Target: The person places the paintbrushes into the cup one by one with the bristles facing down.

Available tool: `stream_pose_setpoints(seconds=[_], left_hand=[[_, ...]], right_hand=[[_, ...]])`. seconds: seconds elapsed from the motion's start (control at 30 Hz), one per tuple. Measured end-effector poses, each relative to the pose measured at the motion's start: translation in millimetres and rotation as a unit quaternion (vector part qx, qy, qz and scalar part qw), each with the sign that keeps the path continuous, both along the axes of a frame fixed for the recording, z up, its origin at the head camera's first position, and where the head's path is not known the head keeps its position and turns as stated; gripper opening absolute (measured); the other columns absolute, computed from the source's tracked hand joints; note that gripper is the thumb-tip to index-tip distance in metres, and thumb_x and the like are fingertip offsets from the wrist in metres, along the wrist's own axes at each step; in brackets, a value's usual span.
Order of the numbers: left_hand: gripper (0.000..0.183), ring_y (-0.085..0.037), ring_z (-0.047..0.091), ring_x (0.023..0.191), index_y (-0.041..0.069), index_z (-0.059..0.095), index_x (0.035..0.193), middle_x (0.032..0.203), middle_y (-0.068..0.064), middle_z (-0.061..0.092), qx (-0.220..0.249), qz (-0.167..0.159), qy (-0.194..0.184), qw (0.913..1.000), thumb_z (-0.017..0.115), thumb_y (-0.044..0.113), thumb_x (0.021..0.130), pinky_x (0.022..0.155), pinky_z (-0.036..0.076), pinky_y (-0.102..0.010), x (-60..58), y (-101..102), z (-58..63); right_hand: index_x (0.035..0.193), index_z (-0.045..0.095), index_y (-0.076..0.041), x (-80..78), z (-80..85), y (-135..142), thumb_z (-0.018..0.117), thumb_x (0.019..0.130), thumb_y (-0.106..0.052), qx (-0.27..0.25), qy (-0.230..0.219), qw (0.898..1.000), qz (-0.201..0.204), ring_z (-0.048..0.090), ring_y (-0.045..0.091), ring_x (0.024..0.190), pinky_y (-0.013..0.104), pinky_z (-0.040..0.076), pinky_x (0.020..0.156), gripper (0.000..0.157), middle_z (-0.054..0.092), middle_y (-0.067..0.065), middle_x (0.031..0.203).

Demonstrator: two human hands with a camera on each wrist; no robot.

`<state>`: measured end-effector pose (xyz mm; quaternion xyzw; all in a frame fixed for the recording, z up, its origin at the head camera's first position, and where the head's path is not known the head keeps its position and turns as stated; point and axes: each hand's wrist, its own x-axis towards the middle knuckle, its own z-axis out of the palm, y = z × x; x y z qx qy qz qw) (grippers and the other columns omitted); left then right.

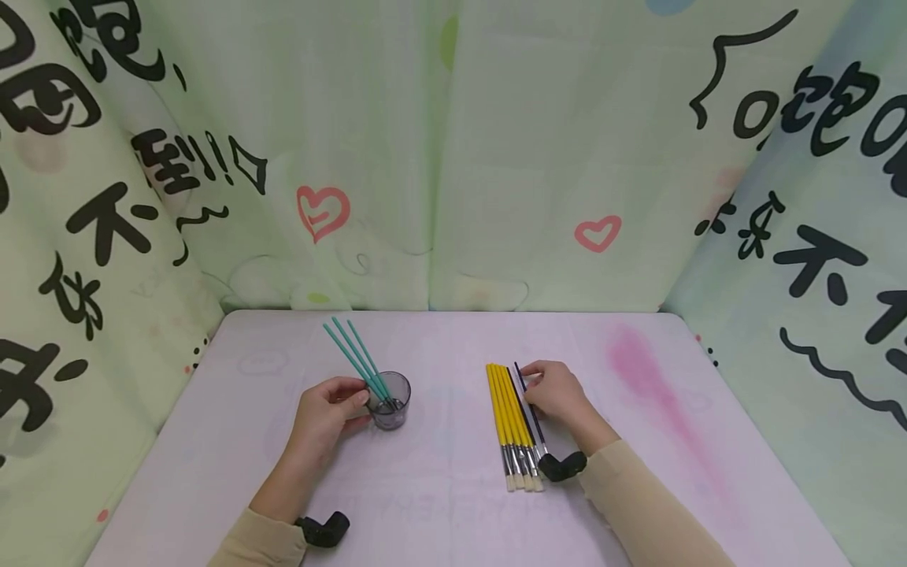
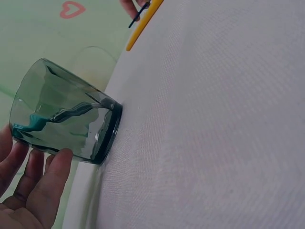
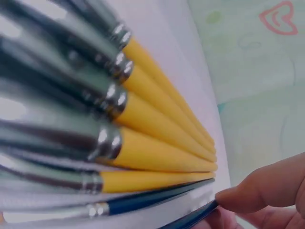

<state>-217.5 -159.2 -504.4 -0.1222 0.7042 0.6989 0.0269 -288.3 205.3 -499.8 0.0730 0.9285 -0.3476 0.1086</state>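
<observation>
While the left hand (image 1: 327, 411) curls its fingers round the cup (image 1: 402, 395), left of frame centre, the right hand (image 1: 560, 394) pinches a dark brush (image 1: 534, 415) near its top, beside yellow brushes (image 1: 506, 405); forearms (image 1: 638, 500) slant up and inward.

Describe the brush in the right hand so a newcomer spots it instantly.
On the pale pink table, right of the tinted glass, yellow-handled brushes lie in a row. Past them is a slim dark-handled brush. The target is the second dark brush, outermost on the right and the only one pinched by the right hand.
</observation>
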Motion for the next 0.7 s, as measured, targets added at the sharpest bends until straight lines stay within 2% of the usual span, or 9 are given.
stream_pose_setpoints(seconds=[0.1, 0.3, 0.47, 0.7], left_hand=[[0.026, -0.020, 0.073, 0.098, -0.006, 0.071, 0.125, 0.109, -0.013, 0.071, 0.000, 0.000, 0.000, 1.0000, 0.072, 0.001, 0.101, 0.087, 0.070, -0.039, -0.1, 0, -0.4], [0.026, -0.021, 0.073, 0.100, -0.006, 0.070, 0.125, 0.109, -0.013, 0.071, -0.001, 0.002, -0.004, 1.0000, 0.072, 0.000, 0.101, 0.086, 0.070, -0.037, -0.1, 0, -1.8], [0.026, -0.022, 0.073, 0.101, -0.006, 0.071, 0.126, 0.109, -0.013, 0.071, -0.001, 0.002, -0.004, 1.0000, 0.072, 0.001, 0.101, 0.086, 0.070, -0.037, 1.0, -1, -2.6], [0.025, -0.024, 0.073, 0.102, -0.005, 0.071, 0.125, 0.111, -0.015, 0.071, 0.002, 0.000, 0.000, 1.0000, 0.072, 0.001, 0.101, 0.088, 0.070, -0.039, -0.6, -1, -2.8]], right_hand=[[0.137, 0.067, -0.004, 0.4, 3.7, 0, 0.067, 0.089, 0.001, -0.048, 0.004, 0.999, -0.007, 0.057, 0.017, 0.061, 0.024, 0.053, 0.053, 0.049, 0.066, 0.010, 0.093], [0.141, 0.066, -0.007, 3.1, 17.0, -11, 0.070, 0.095, 0.000, -0.124, 0.029, 0.992, -0.015, 0.062, 0.022, 0.081, 0.026, 0.063, 0.061, 0.047, 0.066, 0.013, 0.105], [0.142, 0.067, -0.009, 6.2, 33.8, -27, 0.071, 0.096, 0.002, -0.190, 0.049, 0.980, -0.007, 0.065, 0.024, 0.089, 0.036, 0.069, 0.070, 0.047, 0.064, 0.013, 0.107], [0.141, 0.067, -0.012, 4.4, 48.2, -58, 0.073, 0.097, -0.002, -0.263, 0.094, 0.960, -0.005, 0.069, 0.023, 0.086, 0.032, 0.070, 0.074, 0.046, 0.064, 0.011, 0.108]])
